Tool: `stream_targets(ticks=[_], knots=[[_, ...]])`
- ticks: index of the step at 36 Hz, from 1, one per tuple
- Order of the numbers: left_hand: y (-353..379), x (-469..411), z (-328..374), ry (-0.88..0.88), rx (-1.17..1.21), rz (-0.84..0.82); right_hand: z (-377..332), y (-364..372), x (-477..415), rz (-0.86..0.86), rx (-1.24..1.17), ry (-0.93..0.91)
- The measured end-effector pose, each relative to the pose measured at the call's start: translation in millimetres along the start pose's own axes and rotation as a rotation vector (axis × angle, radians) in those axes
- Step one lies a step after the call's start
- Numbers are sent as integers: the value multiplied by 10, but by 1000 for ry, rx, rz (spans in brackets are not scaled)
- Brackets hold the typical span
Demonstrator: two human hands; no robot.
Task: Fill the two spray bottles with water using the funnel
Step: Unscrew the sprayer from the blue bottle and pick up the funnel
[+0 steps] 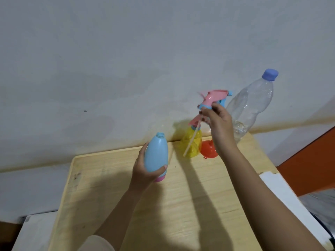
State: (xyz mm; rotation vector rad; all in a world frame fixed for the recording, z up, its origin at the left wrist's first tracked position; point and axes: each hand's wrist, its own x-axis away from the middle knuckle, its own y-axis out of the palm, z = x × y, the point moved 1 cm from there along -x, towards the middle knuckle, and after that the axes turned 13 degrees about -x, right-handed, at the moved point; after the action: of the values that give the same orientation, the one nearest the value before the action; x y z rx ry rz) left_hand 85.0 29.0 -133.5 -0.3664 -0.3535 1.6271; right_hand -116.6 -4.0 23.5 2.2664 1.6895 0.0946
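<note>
Left hand (145, 171) grips the open blue bottle (156, 153); right hand (219, 122) holds the pink sprayer top (213, 97) up near the yellow bottle (192, 144).

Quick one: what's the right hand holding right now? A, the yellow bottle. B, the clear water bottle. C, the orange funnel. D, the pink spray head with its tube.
D: the right hand pinches the pink spray head in the air with its tube hanging down, while the orange funnel lies on the table.
</note>
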Motion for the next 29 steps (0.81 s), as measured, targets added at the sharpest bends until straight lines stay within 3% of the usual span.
stream_targets(ticks=[9,18,29], knots=[[156,61,-173,31,-28,-27,1066,-317,571,-141,391,263],[252,113,-325,55,-63,-57,1514,-494,781,-223,715,441],[226,133,-323,139,-133,-5,1649,-542,764,-74,742,440]])
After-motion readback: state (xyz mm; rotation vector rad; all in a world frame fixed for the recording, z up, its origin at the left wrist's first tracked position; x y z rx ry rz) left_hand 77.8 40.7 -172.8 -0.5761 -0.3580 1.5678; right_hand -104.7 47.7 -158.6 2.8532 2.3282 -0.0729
